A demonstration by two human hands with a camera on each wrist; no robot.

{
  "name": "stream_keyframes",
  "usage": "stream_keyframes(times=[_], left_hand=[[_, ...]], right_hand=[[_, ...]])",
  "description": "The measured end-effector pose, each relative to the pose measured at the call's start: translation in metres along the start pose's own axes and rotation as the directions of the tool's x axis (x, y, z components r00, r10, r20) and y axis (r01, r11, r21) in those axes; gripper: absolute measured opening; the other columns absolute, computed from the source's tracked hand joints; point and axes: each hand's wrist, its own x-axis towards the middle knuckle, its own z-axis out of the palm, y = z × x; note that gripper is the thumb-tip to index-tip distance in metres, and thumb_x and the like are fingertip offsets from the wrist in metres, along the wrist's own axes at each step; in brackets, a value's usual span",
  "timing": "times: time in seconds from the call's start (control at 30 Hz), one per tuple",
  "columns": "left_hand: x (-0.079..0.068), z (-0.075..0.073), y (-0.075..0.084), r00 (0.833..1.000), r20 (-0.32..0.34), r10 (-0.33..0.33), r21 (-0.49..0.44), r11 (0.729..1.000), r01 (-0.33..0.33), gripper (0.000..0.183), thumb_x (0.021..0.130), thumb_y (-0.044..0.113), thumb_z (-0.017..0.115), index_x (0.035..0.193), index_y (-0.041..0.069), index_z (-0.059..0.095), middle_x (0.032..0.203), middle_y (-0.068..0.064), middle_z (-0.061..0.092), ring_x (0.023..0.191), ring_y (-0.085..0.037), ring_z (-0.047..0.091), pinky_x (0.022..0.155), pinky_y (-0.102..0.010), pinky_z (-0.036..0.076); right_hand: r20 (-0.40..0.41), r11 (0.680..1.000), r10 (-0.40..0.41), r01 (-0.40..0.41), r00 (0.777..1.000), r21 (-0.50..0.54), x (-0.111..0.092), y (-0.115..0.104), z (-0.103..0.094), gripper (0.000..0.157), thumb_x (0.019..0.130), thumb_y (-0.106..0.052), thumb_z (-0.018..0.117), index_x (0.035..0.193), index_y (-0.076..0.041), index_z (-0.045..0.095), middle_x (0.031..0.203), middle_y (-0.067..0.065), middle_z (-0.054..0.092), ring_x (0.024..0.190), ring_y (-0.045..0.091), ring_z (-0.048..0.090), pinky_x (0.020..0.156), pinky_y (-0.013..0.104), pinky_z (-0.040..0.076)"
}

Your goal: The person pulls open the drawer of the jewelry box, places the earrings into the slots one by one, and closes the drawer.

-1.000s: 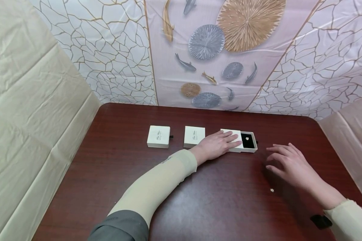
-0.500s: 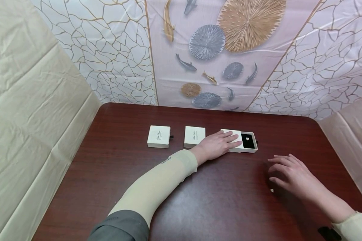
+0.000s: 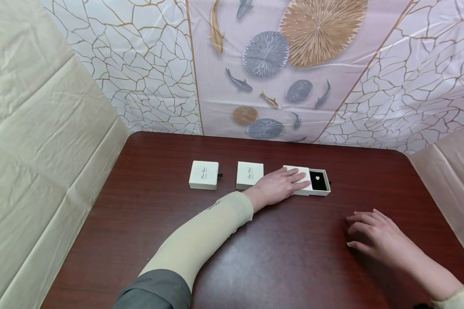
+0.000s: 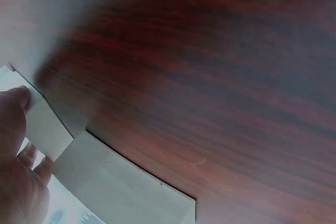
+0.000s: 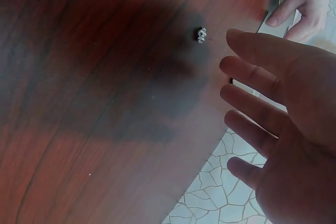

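My left hand (image 3: 276,186) rests with spread fingers on the white sleeve of the rightmost jewelry box (image 3: 301,191). That box's drawer (image 3: 319,182) is pulled out to the right, and a small earring (image 3: 317,177) sits on its black lining. In the left wrist view, fingertips touch the side of the white box (image 4: 47,129). My right hand (image 3: 383,238) hovers over the table at the right, fingers relaxed and apart. Close to its thumb lies a small flower-shaped earring (image 5: 201,35) on the wood; in the head view the thumb partly covers this earring (image 3: 349,244).
Two closed white boxes stand in the same row: a left box (image 3: 203,175) with a black pull tab, and a middle box (image 3: 249,175) beside my left wrist. The dark wooden table (image 3: 158,240) ends at a patterned cloth backdrop (image 3: 154,86).
My right hand has moved down toward the near side, away from the box drawer, to the earring on the table. The left hand has stayed on the box.
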Motion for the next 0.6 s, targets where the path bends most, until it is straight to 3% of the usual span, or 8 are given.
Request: stream_keyframes(times=[0.6], left_hand=[[0.000, 0.001, 0.000, 1.000, -0.016, 0.009, 0.021, 1.000, -0.009, 0.051, 0.117, 0.027, 0.044, 0.167, 0.032, 0.039, 0.172, 0.000, 0.038, 0.159, -0.020, 0.035, 0.127, -0.040, 0.036]], right_hand=[[-0.051, 0.998, -0.042, 0.040, 0.998, -0.038, -0.011, -0.009, 0.014, 0.063, 0.109, -0.067, 0.026, 0.077, -0.025, 0.062, 0.104, 0.011, 0.074, 0.102, 0.039, 0.064, 0.128, 0.020, -0.001]])
